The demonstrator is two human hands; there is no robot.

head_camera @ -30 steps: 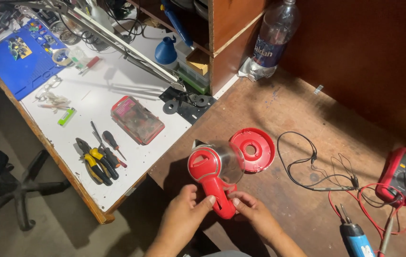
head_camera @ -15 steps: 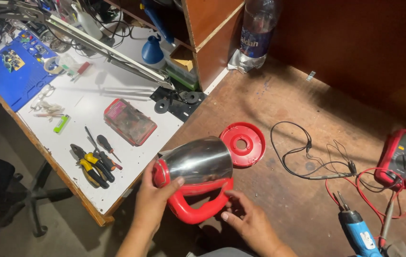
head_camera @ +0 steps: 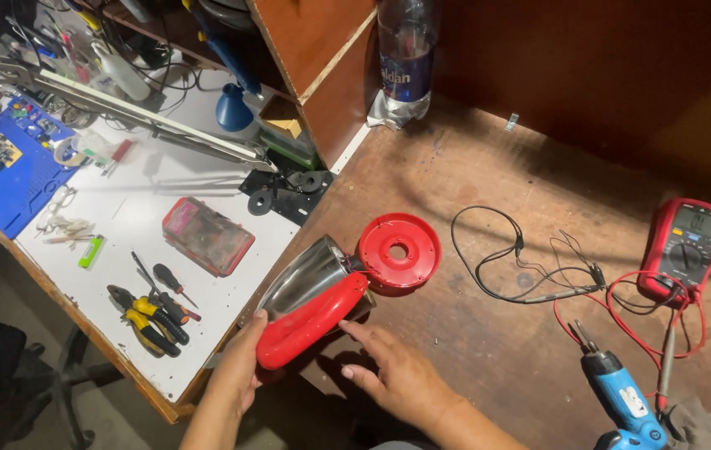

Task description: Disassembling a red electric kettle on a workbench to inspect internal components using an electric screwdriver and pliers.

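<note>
A steel kettle body point(head_camera: 304, 277) with a red handle point(head_camera: 312, 320) lies tilted on its side on the brown wooden table point(head_camera: 488, 158). My left hand point(head_camera: 239, 367) grips the lower end of the red handle. My right hand point(head_camera: 397, 375) rests on the table just right of the handle, fingers spread, fingertips near the kettle. A round red base plate point(head_camera: 399, 252) with a centre hole lies flat against the kettle's far end.
A red multimeter point(head_camera: 688, 248) with red leads and a loose black wire point(head_camera: 522, 267) lie to the right. A blue cordless screwdriver point(head_camera: 622, 398) sits bottom right. The white bench on the left holds pliers and screwdrivers point(head_camera: 151, 304), a red case point(head_camera: 207, 236) and a blue mat point(head_camera: 5, 162). A plastic bottle point(head_camera: 405, 58) stands at the back.
The kettle has been turned and laid over, its handle now facing up. My left hand slid down to the handle's end; my right hand came off the handle.
</note>
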